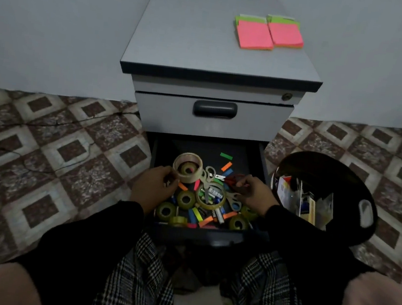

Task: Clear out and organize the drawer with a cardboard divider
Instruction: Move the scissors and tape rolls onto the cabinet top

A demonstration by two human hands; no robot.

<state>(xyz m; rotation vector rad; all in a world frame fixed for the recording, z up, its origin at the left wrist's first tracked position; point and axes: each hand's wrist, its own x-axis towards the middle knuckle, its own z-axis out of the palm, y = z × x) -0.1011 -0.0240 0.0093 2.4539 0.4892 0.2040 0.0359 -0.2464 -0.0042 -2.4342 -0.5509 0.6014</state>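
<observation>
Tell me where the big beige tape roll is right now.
In the head view, the big beige tape roll sits in the open drawer's left half, touching the left hand, just left of the scissors.

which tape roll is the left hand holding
The big beige tape roll at the drawer's back left, gripped by the left hand. It is the widest; the small yellowish rolls lie untouched nearer the front.

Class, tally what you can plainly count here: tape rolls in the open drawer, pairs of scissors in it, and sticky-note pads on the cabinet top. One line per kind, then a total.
Tape rolls: 7
Scissors: 2
Sticky-note pads: 2
Total: 11
</observation>
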